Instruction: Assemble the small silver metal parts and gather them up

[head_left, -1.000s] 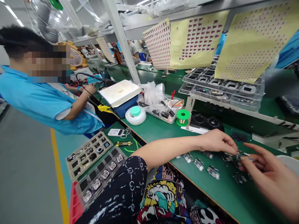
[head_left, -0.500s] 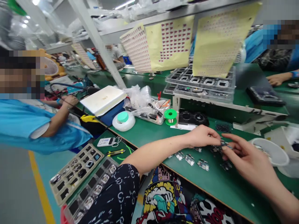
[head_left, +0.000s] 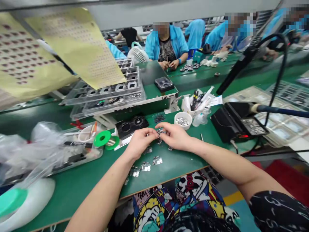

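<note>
Both hands meet over the green table, at the middle of the head view. My left hand (head_left: 144, 139) has its fingers pinched at a small metallic part (head_left: 159, 131). On the other side of that part, my right hand (head_left: 174, 136) closes thumb and index finger on it. Fingertips cover much of the part, so its shape is unclear. Several small silvery parts (head_left: 146, 166) lie in a loose row on the table below my left hand, and others are partly hidden beside the hands.
A white bowl of small parts (head_left: 182, 120) stands behind my right hand. Further right is a black soldering station (head_left: 231, 125). Solder spools (head_left: 102, 138) and a cluttered clear tray (head_left: 96, 154) are left. Yellow sheets (head_left: 79, 48) hang above. People in blue work across the table.
The view has swung to the right, bringing the bowl and soldering station into full view. My right hand has closed in beside my left hand, its fingers now at the small part.
</note>
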Motion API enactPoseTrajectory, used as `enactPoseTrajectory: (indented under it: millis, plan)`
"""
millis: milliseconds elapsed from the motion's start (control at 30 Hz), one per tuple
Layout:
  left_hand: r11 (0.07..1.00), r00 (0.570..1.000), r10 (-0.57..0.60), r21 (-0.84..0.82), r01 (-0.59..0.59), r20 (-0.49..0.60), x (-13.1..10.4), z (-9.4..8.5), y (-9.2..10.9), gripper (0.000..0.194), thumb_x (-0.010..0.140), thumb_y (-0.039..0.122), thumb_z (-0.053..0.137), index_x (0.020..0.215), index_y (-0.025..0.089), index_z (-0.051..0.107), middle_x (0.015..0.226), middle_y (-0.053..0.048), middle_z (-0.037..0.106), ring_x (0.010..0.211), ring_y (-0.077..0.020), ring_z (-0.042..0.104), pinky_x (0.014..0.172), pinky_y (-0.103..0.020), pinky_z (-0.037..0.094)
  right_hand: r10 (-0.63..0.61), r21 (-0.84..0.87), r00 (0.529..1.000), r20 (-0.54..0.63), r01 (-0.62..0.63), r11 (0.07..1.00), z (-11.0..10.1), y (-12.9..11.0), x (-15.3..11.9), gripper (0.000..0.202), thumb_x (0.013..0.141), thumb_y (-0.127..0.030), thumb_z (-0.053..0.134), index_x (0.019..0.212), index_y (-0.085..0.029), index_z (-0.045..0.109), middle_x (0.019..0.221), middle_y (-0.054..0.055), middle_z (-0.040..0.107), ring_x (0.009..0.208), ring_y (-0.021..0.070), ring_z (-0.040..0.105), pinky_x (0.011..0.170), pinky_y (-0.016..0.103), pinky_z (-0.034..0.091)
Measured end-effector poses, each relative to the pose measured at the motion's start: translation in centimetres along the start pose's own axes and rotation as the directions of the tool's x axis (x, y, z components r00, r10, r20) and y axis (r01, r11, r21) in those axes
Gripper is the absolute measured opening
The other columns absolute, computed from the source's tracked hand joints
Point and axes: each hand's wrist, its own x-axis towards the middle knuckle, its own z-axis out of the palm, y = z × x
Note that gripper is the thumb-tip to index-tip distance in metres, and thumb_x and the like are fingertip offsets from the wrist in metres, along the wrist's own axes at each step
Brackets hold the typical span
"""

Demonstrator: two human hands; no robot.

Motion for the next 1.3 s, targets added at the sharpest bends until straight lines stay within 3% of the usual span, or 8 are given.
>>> enactPoseTrajectory:
  millis: [167,533,733,967,1133,1300]
  plan:
    - [1.000,1.000,0.025,-0.013,-0.025,0.009,0.0,0.3,-0.3,0.029,0.080,0.043,0.085,0.086,0.017,0.074,0.064,0.006,0.047,0.055,-0.0070,0.031,0.052,-0.023,0.023,0.037,0.042,0.999,0.008,-0.037,0.998,-0.3,-0.2,0.1,0.019,0.094,-0.021,0.064,0.113,-0.024,0.067,0.073,-0.008,0.062,0.060,0.0111,0.052,0.062,0.025,0.036]
    - [0.996,0.999,0.023,-0.083,-0.019,0.048,0.1,0.3,-0.5,0.030,0.081,0.042,0.084,0.086,0.016,0.071,0.069,0.004,0.053,0.055,-0.0056,0.035,0.050,-0.023,0.022,-0.046,-0.006,0.999,0.014,0.046,0.999,-0.9,-0.2,0.2,0.008,0.091,-0.019,0.060,0.094,-0.023,0.054,0.081,-0.004,0.063,0.070,0.0141,0.055,0.068,0.027,0.036]
    - [0.988,0.997,0.013,-0.153,-0.001,0.078,0.4,0.3,-1.2,0.029,0.083,0.039,0.086,0.088,0.015,0.072,0.067,0.004,0.051,0.052,-0.0040,0.031,0.047,-0.022,0.019,-0.084,-0.062,0.995,0.044,0.087,0.994,-1.0,0.0,0.2,0.009,0.091,-0.017,0.057,0.095,-0.023,0.052,0.081,-0.004,0.062,0.070,0.0141,0.054,0.066,0.027,0.033]
    - [0.901,0.984,0.038,-0.431,0.042,0.175,0.0,-0.5,0.3,0.028,0.081,0.032,0.090,0.087,0.014,0.070,0.059,0.009,0.036,0.049,-0.0023,0.024,0.048,-0.019,0.017,-0.022,-0.042,1.000,0.009,0.022,0.999,-1.5,0.4,0.6,0.008,0.089,-0.018,0.061,0.092,-0.023,0.054,0.076,-0.004,0.061,0.067,0.0146,0.055,0.066,0.027,0.036]
    - [0.824,0.968,0.067,-0.560,0.082,0.241,0.1,-1.9,1.1,0.022,0.085,0.025,0.083,0.082,0.015,0.063,0.063,0.009,0.031,0.049,-0.0028,0.021,0.046,-0.018,0.016,-0.027,0.070,0.998,0.063,0.023,0.997,-1.3,-0.3,0.4,0.024,0.097,-0.024,0.060,0.120,-0.022,0.066,0.075,-0.004,0.065,0.065,0.0145,0.058,0.066,0.027,0.041]
    - [0.757,0.957,0.075,-0.640,0.129,0.282,0.3,-2.0,1.1,0.021,0.086,0.018,0.075,0.078,0.015,0.056,0.067,0.008,0.031,0.049,-0.0033,0.022,0.045,-0.018,0.018,-0.044,0.059,0.987,0.153,0.036,0.998,-1.5,-0.9,0.2,0.017,0.098,-0.023,0.062,0.108,-0.020,0.075,0.077,-0.003,0.071,0.063,0.0120,0.059,0.066,0.026,0.043]
